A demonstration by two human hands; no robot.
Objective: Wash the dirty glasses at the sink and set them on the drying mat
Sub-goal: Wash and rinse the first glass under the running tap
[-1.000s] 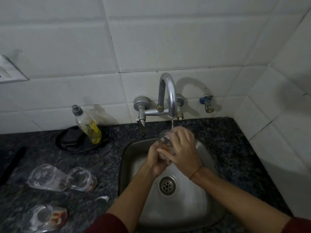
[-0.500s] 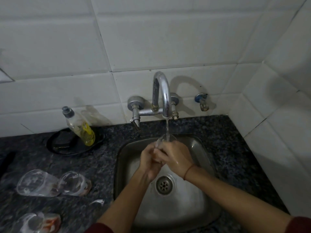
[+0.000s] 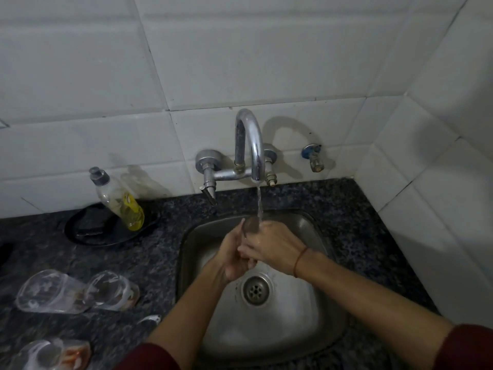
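While water runs into the steel sink [image 3: 314, 228] set in speckled granite, the left hand [image 3: 232, 252] and right hand [image 3: 274, 244] clasp a glass [image 3: 250, 226].

Our left hand [image 3: 232, 256] and right hand [image 3: 274, 247] press together, fingers [image 3: 246, 249] interlaced and curled, both forearms reaching forward
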